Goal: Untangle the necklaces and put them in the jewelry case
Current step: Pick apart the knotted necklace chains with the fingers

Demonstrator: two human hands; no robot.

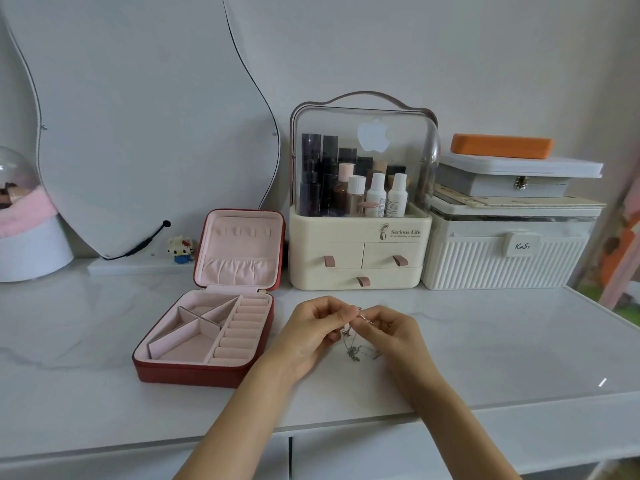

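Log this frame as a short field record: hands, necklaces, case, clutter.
left hand: pinches the tangled necklaces, raised just above the tabletop
right hand: pinches the same tangle from the other side
tangled necklaces: thin chains held between both hands, loose ends hanging toward the white tabletop
jewelry case: red, lid open, pink lining, compartments hold no necklace, left of the hands
cosmetics organizer: behind the hands, drawers closed, bottles under its clear cover
ribbed storage box: right of the organizer, boxes stacked on it
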